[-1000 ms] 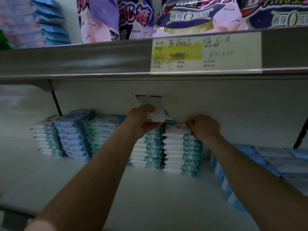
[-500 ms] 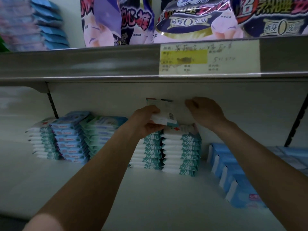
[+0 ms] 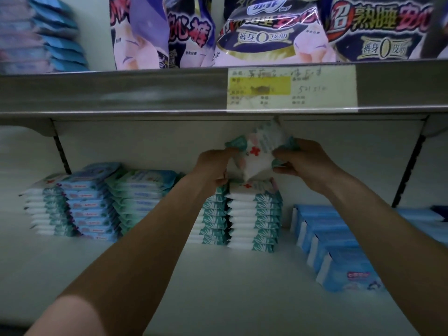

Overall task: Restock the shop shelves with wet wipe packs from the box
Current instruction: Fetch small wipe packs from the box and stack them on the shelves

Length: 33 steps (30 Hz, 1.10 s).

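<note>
Both hands up at the shelf (image 3: 218, 287), gripping wipe packs (image 3: 260, 154) from either side: left hand (image 3: 214, 166) curled on the left end, right hand (image 3: 303, 161) curled on the right end. Packs look like more than one, tilted, held in the air just above the right green-white stack (image 3: 254, 214), not touching it as far as visible. Second green stack (image 3: 213, 221) just left, partly behind the left arm. More stacks (image 3: 92, 204) far left, blue packs (image 3: 334, 243) right. Price tag (image 3: 291, 88) on the upper shelf edge.
</note>
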### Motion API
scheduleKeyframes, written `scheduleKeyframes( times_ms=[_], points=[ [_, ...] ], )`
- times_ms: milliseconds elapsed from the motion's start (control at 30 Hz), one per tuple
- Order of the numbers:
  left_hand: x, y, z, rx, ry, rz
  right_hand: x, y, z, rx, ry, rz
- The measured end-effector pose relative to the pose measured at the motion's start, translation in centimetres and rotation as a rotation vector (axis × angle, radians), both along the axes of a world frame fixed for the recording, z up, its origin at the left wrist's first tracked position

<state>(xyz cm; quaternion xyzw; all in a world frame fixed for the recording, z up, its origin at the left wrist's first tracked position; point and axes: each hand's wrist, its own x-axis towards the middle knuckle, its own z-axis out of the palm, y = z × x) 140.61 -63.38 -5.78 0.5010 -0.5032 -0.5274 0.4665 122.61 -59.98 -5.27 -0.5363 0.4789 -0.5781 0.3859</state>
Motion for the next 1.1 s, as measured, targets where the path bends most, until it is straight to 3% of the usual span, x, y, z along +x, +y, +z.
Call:
scheduleKeyframes(
  times_ms=[100,200,267,333,467,600,667,733,833,1000,1100],
  points=[
    [-0.3,0.2,-0.2,0.059,0.033,-0.128,-0.3,0.0,-0.7,0.145,-0.020,0.093],
    [-0.4,-0.4,-0.5,0.118,0.169,-0.109,-0.1,0.1,-1.2,0.218,0.001,0.051],
    [-0.4,-1.2,-0.7,0.134,0.279,-0.057,-0.2,-0.2,-1.6,0.269,0.110,0.002],
    [-0.1,-1.7,-0.6,0.110,0.268,-0.056,0.0,-0.6,-2.0,0.275,0.201,-0.051],
    [-0.3,-2.1,0.2,0.023,-0.038,-0.108,0.2,-1.1,-2.3,0.291,0.135,-0.087],
    [-1.1,-3.0,0.4,-0.254,-0.723,-0.106,0.6,-1.3,-2.9,0.355,0.217,-0.089],
    [-1.1,-3.7,0.0,-0.329,-0.925,-0.132,0.6,-1.6,-3.3,0.375,0.240,-0.129],
    [-1.0,-4.3,-0.2,-0.390,-1.048,-0.142,0.6,-1.7,-3.6,0.404,0.239,-0.149],
    [-0.5,-4.8,-0.6,-0.429,-1.073,-0.170,0.4,-1.8,-3.9,0.445,0.243,-0.142],
    [0.2,-4.9,-1.6,-0.398,-1.217,-0.300,0.7,-2.2,-3.8,0.470,0.360,-0.133],
    [0.5,-3.9,-1.7,-0.396,-1.341,-0.425,0.6,-2.7,-4.0,0.441,0.535,-0.135]
  ],
)
